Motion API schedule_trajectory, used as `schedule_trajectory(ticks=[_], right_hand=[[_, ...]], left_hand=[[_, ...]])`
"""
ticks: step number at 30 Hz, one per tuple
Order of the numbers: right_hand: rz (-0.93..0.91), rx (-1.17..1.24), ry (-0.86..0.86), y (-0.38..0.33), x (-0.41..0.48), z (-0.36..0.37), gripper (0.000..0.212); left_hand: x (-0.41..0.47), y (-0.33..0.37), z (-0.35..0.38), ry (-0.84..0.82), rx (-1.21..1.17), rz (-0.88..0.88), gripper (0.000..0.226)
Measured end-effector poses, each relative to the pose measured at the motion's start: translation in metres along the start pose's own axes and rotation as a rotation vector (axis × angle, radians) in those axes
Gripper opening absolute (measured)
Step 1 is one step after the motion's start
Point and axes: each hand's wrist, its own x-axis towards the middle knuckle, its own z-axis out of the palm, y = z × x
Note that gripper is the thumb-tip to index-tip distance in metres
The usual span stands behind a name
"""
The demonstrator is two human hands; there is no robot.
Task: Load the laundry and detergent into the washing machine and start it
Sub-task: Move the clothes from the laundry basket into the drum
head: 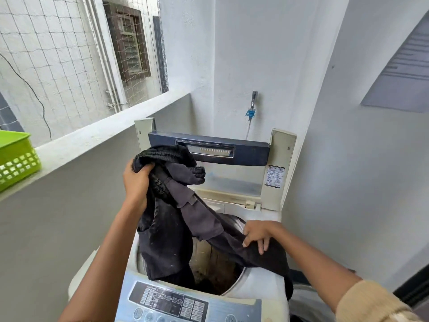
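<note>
A top-loading washing machine (253,289) stands below me with its lid (209,151) raised upright and its drum (216,266) exposed. A dark pair of trousers (176,228) hangs over the drum opening. My left hand (137,182) grips the waistband, bunched high above the drum's left side. One trouser leg drapes across the machine's right rim, where my right hand (260,234) clutches it. The control panel (169,300) with its buttons lies at the near edge. No detergent is in view.
A green plastic basket (16,159) sits on the ledge at the left. A wall tap (251,105) with a blue hose fitting is behind the machine. Walls close in on the left, back and right. A netted opening lies beyond the ledge.
</note>
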Motion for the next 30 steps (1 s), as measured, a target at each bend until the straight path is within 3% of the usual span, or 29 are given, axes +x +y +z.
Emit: schedule_trajectory(ticks=[3,8,10,12,13,16,17,20,23,27,30], right_hand=[[-0.201,0.182,0.204,-0.028,-0.006,-0.013,0.009],[-0.57,0.695,0.469,-0.087,-0.037,-0.053,0.016],[-0.715,0.896,0.461,-0.095,-0.044,-0.061,0.019],[-0.684,0.989,0.348,-0.085,-0.038,-0.06,0.02],[-0.586,0.89,0.289,-0.075,-0.031,-0.056,0.018],[-0.189,0.117,0.134,-0.04,-0.011,-0.041,0.028],[-0.137,0.036,0.121,-0.032,-0.008,-0.039,0.03],[-0.215,0.355,0.208,-0.034,-0.014,-0.042,0.032],[-0.367,0.482,0.288,-0.058,-0.021,-0.048,0.042],[-0.463,0.717,0.371,-0.088,-0.023,-0.044,0.073],[-0.514,1.163,0.221,-0.097,-0.025,-0.051,0.061]], left_hand=[[0.003,-0.003,-0.004,0.003,0.001,-0.012,0.031],[0.007,-0.012,-0.01,-0.017,0.035,-0.038,0.027],[0.006,-0.016,-0.01,-0.022,0.033,-0.048,0.023],[0.006,-0.017,-0.011,-0.024,0.017,-0.061,0.023],[0.006,-0.017,-0.012,-0.034,0.011,-0.072,0.024],[0.007,-0.017,-0.012,-0.095,0.051,-0.106,0.025],[0.006,-0.017,-0.012,-0.123,0.071,-0.114,0.024],[0.001,-0.015,-0.007,-0.246,0.101,-0.108,0.017],[-0.006,-0.015,0.003,-0.337,0.093,-0.107,0.023],[-0.01,-0.01,0.011,-0.441,0.069,-0.165,0.023],[-0.009,-0.005,0.012,-0.534,0.082,-0.227,0.012]])
